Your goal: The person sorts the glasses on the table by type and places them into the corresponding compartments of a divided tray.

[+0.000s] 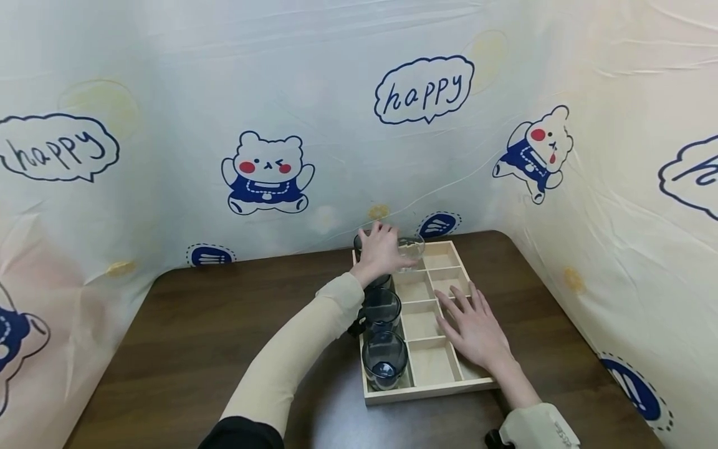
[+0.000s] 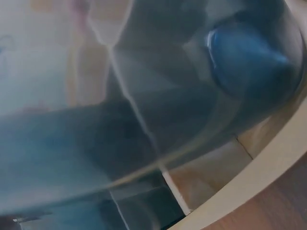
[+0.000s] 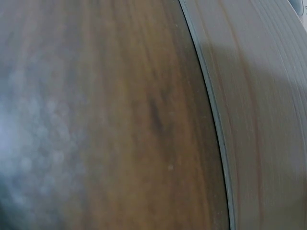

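My left hand (image 1: 381, 251) reaches over the far end of a light wooden divided tray (image 1: 429, 394). Its thumb lies across the near side of a clear glass (image 1: 414, 244) in a far compartment and appears to grip it; how the fingers meet it is partly hidden. Beside that hand, a dark glass (image 1: 357, 244) is mostly covered. More dark glasses stand upright along the tray's left column, the nearest glass (image 1: 384, 358) at the front. A dark glass (image 2: 158, 96) fills the left wrist view. My right hand (image 1: 473, 324) rests over the tray's right side, fingers spread.
The tray lies on a dark brown table (image 1: 235, 337), also close up in the right wrist view beside the tray's pale wood (image 3: 254, 120). A printed curtain (image 1: 336, 125) hangs behind and around the table. Thin dividers split the tray into several compartments.
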`<state>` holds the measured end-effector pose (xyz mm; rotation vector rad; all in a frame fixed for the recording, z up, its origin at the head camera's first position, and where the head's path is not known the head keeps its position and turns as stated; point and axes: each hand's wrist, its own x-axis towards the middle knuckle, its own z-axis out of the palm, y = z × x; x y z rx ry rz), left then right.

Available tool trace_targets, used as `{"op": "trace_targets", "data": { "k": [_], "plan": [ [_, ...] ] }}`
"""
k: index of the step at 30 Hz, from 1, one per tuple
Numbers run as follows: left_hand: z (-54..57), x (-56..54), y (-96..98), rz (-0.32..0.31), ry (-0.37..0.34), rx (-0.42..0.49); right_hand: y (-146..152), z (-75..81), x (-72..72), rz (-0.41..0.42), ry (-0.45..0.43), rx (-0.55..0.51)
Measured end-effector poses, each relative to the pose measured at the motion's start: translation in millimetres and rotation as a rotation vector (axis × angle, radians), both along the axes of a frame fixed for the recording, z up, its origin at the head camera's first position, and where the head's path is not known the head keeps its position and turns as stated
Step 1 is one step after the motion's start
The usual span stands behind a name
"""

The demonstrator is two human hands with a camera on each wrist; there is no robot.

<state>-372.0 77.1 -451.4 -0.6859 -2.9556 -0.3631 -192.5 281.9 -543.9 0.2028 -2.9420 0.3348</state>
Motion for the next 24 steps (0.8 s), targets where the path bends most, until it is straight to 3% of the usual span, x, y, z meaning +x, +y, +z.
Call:
{"op": "trace_targets", "data": {
  "k": [4,13,20,24],
  "plan": [
    [2.6,0.1,-2.4,-0.004,0.006,-0.057,-0.9,-0.1,-0.3,-0.001,0.001,-0.006],
    [-0.4,-1.9,-4.4,0.037,-0.072,-0.026,1.8,-0.4,-1.4,-0.001,-0.012,-0.003],
    [-1.9,-2.4,1.0,0.088,-0.077,-0.128,3.6,0.8,-0.4,0.005,-0.024,-0.004],
    [-1.1,-0.6,0.8,0.102,-0.08,-0.141,2.3,0.6,-0.5,0.012,-0.021,-0.003]
  ]
}}
